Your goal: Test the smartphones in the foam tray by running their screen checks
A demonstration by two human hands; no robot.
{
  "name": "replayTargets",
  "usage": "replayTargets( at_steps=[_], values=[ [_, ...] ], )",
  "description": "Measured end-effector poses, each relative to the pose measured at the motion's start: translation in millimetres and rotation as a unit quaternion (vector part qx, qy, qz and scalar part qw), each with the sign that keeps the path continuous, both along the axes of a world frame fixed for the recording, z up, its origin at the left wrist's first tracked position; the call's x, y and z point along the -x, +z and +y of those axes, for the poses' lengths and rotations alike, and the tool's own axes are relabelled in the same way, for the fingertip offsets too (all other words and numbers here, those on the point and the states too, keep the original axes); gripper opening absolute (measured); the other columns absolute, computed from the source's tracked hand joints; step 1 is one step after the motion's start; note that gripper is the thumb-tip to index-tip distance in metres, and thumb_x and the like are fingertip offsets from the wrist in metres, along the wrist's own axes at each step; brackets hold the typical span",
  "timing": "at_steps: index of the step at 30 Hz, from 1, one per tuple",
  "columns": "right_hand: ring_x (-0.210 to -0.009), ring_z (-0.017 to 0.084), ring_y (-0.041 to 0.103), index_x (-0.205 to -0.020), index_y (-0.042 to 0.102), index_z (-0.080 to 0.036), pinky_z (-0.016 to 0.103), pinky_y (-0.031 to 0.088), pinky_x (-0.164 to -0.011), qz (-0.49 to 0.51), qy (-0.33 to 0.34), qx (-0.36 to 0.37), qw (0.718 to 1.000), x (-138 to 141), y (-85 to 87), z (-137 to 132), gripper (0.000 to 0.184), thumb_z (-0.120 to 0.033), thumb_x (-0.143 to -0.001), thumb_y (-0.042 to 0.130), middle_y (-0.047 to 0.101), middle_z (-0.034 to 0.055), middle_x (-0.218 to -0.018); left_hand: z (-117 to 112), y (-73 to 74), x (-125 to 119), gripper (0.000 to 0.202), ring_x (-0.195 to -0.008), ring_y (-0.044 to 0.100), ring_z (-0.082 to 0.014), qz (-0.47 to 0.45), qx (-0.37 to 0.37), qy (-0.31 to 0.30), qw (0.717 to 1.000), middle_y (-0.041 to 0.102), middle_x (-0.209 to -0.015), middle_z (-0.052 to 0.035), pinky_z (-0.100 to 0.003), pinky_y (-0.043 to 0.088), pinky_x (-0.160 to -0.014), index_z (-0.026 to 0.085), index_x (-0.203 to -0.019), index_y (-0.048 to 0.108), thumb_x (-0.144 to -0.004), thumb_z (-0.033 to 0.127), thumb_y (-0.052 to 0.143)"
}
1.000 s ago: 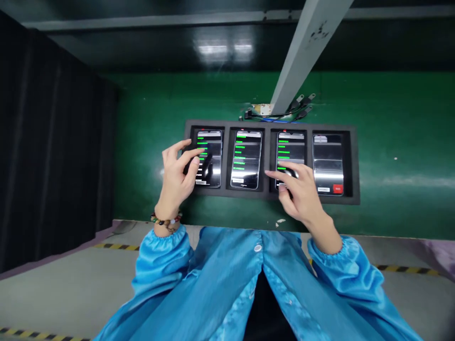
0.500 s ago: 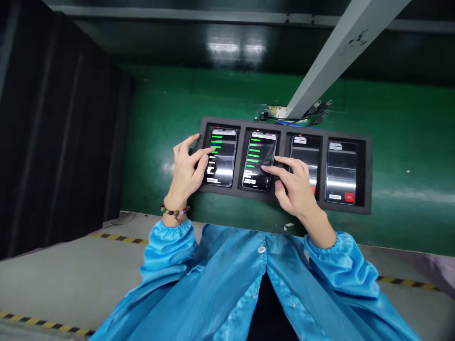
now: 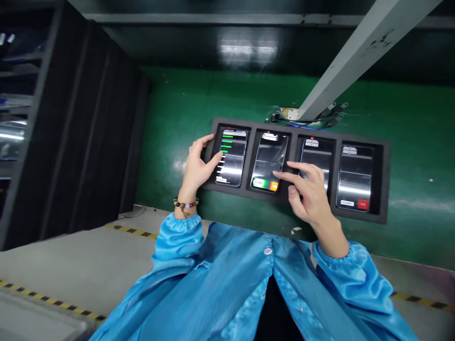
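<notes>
Table: green, right across mid-frame; looks smooth, so the tray could skid if I push sideways.
Tray: dark, four pockets (image 3: 385, 184), centre to right of frame, slightly askew. Leaning on its left end might shift all the phones.
Right hand: mine (image 3: 313, 196), right of centre, fingers spread, gripping nothing; index tip over the second phone, contact can't tell. Reaching low could brush the wrong coloured patch.
Left hand: mine (image 3: 199, 166), thumb spread from fingers, thumb at the first phone's left edge, fingers by the tray rim. Stray thumb could set off a tap.
Phones: one per pocket. First phone (image 3: 233, 158), green lines; second phone (image 3: 267, 161), green and orange patches; third phone (image 3: 316, 154), partly behind my right hand, mis-touch risk; fourth phone (image 3: 355, 175), red patch.
Cables: behind tray (image 3: 332, 122), could snag if it slid back.
</notes>
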State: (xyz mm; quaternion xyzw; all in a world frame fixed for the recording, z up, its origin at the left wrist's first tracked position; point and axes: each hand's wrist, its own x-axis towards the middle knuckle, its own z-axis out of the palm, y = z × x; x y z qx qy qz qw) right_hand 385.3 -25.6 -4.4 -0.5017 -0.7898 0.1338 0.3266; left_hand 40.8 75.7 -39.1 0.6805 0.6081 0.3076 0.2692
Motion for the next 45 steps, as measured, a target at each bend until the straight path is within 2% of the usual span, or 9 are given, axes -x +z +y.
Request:
replayTargets(
  at_steps=[5, 11, 15, 19, 24, 29, 35, 39, 45],
  values=[
    [-0.138, 0.035, 0.065, -0.137, 0.075, -0.031, 0.062, 0.046, -0.119, 0.031, -0.147, 0.017, 0.988, -37.1, 3.0, -16.8, 0.040, -0.026, -0.107, 0.048, 0.075, 0.0103, -0.136, -2.9, 5.8, -4.0, 0.058, -0.134, 0.063, -0.0304, 0.008, -0.016, -0.001, 1.000, 0.065, -0.151, -0.0118, -0.050, 0.049, -0.118, 0.027, -0.151, 0.059, -0.099, 0.049, 0.073],
    [-0.140, 0.046, 0.059, -0.142, 0.071, -0.035, 0.068, 0.048, -0.116, 0.018, -0.382, 0.055, 0.922, -113.6, -0.5, -37.4, 0.039, -0.036, -0.109, 0.050, 0.072, 0.0129, -0.140, -0.4, 22.2, -21.2, 0.052, -0.143, 0.058, -0.0309, 0.041, -0.035, 0.001, 0.999, 0.062, -0.153, -0.0135, -0.050, 0.049, -0.120, 0.027, -0.152, 0.058, -0.106, 0.049, 0.063],
    [-0.143, 0.044, 0.055, -0.144, 0.068, -0.034, 0.066, 0.044, -0.118, -0.010, -0.360, 0.086, 0.929, -140.5, -2.8, -24.7, 0.040, -0.044, -0.111, 0.047, 0.070, 0.0136, -0.145, 9.8, 37.2, -34.4, 0.044, -0.147, 0.053, -0.0362, 0.113, -0.078, -0.015, 0.990, 0.062, -0.150, -0.0136, -0.059, 0.040, -0.128, 0.027, -0.143, 0.066, -0.106, 0.051, 0.060],
    [-0.143, 0.043, 0.052, -0.142, 0.067, -0.028, 0.067, 0.042, -0.120, -0.039, -0.337, 0.090, 0.936, -142.1, -5.8, -12.2, 0.039, -0.044, -0.111, 0.048, 0.071, 0.0170, -0.144, 10.2, 47.7, -44.3, 0.047, -0.132, 0.060, -0.0381, 0.136, -0.078, -0.005, 0.988, 0.068, -0.136, -0.0146, -0.061, 0.046, -0.120, 0.026, -0.142, 0.066, -0.102, 0.051, 0.064],
    [-0.141, 0.043, 0.054, -0.137, 0.068, -0.022, 0.072, 0.043, -0.117, -0.032, -0.384, 0.076, 0.919, -128.8, -18.1, -13.3, 0.038, -0.042, -0.107, 0.054, 0.074, 0.0187, -0.136, 3.3, 37.4, -63.0, 0.074, -0.149, 0.047, -0.0437, 0.164, -0.070, -0.057, 0.982, 0.052, -0.159, -0.0191, -0.066, 0.040, -0.126, 0.025, -0.157, 0.054, -0.091, 0.048, 0.078],
    [-0.143, 0.041, 0.051, -0.138, 0.068, -0.022, 0.070, 0.040, -0.121, 0.028, -0.394, 0.092, 0.914, -120.4, -20.3, -14.2, 0.040, -0.040, -0.105, 0.055, 0.074, 0.0159, -0.137, 10.3, 25.0, -66.6, 0.084, -0.159, 0.035, -0.0478, 0.149, -0.052, -0.029, 0.987, 0.041, -0.169, -0.0196, -0.071, 0.035, -0.128, 0.030, -0.158, 0.051, -0.083, 0.050, 0.083],
    [-0.140, 0.037, 0.052, -0.128, 0.069, -0.023, 0.065, 0.040, -0.120, 0.092, -0.409, 0.076, 0.905, -115.0, -13.9, -15.8, 0.032, -0.037, -0.102, 0.054, 0.075, 0.0126, -0.130, 24.6, 29.0, -76.2, 0.079, -0.159, 0.031, -0.0505, 0.166, -0.047, -0.022, 0.985, 0.034, -0.173, -0.0214, -0.075, 0.042, -0.121, 0.028, -0.159, 0.051, -0.086, 0.042, 0.079],
    [-0.138, 0.035, 0.052, -0.122, 0.069, -0.025, 0.064, 0.040, -0.120, 0.093, -0.434, 0.107, 0.890, -109.8, -10.4, -14.7, 0.030, -0.039, -0.102, 0.052, 0.075, 0.0111, -0.125, 25.4, 36.2, -95.5, 0.063, -0.150, 0.041, -0.0483, 0.230, -0.020, 0.004, 0.973, 0.044, -0.162, -0.0219, -0.073, 0.048, -0.113, 0.026, -0.155, 0.055, -0.093, 0.032, 0.065],
    [-0.132, 0.035, 0.054, -0.105, 0.066, -0.025, 0.064, 0.040, -0.119, 0.094, -0.463, 0.092, 0.877, -110.6, -15.7, -14.5, 0.019, -0.040, -0.100, 0.054, 0.075, 0.0100, -0.120, 23.7, 36.3, -102.6, 0.046, -0.137, 0.049, -0.0488, 0.239, -0.023, -0.003, 0.971, 0.053, -0.145, -0.0232, -0.078, 0.046, -0.109, 0.024, -0.140, 0.062, -0.093, 0.026, 0.061]
  ],
)
